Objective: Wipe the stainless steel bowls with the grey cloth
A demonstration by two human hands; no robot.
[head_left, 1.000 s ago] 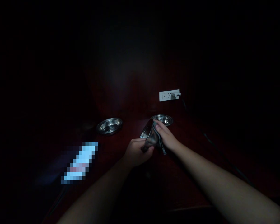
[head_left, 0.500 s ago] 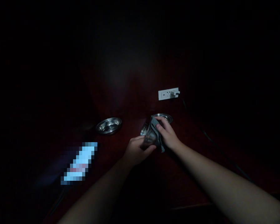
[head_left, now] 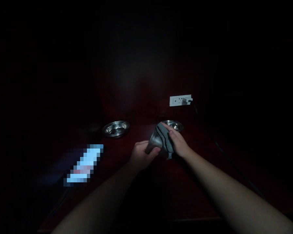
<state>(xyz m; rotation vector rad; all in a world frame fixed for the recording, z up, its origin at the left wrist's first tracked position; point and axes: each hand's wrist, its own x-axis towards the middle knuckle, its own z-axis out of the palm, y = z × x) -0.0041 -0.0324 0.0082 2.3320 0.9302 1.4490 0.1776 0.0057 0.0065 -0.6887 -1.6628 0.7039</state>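
Two bare forearms, no sleeves in view (dim light), left hand [head_left: 139, 156], right hand [head_left: 177, 143]

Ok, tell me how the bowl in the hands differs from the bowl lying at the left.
The held bowl is tipped on its side, off the table; the left bowl rests flat, mouth up. The left hand grips the held bowl and the right hand presses a grey cloth on it; the left bowl lies untouched. Both are shiny metal.

Silver steel bowl [head_left: 154, 141], grey dark-striped cloth [head_left: 166, 141], white power strip [head_left: 180, 100], dark red table [head_left: 175, 182]
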